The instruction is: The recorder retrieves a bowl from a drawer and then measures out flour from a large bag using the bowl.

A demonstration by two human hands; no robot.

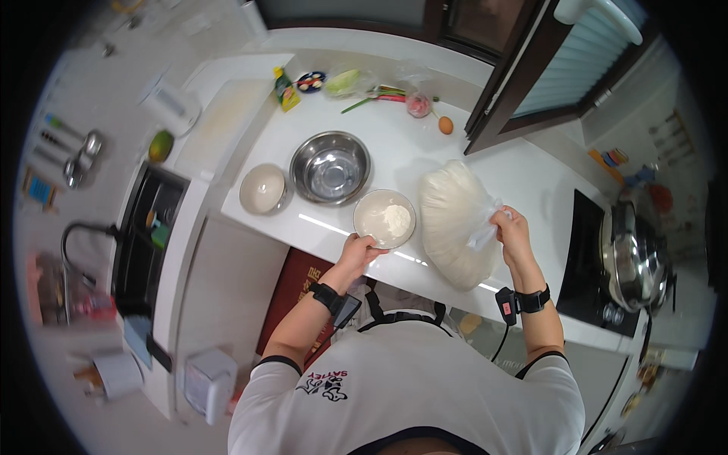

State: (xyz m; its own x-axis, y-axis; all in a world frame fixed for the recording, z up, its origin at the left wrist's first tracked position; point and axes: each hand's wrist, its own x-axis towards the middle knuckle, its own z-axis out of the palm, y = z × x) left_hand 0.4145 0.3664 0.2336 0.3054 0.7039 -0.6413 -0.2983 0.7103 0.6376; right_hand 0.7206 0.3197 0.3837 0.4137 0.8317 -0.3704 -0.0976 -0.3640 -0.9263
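Observation:
My left hand (359, 253) grips the near rim of a ceramic bowl (369, 219), thumb at the inside edge. A small heap of white flour (397, 220) lies in that bowl, toward its right side. To its right rests a large clear plastic bag (455, 222), bulging with white powder that looks like flour. My right hand (512, 230) pinches the gathered, twisted neck of this bag. Left of the held bowl stands a stainless steel basin (331, 168) with nothing seen in it. Beside the basin sits another ceramic bowl (263, 189), also without contents.
An egg (445, 125), scallions (364, 104), a bagged leafy vegetable (343, 83) and a yellow-green seasoning pouch (286, 91) line the counter's back. An open window sash (523, 85) juts over the counter. At right a steel pot (634, 256) stands on the cooktop (580, 261); left is a sink (136, 267).

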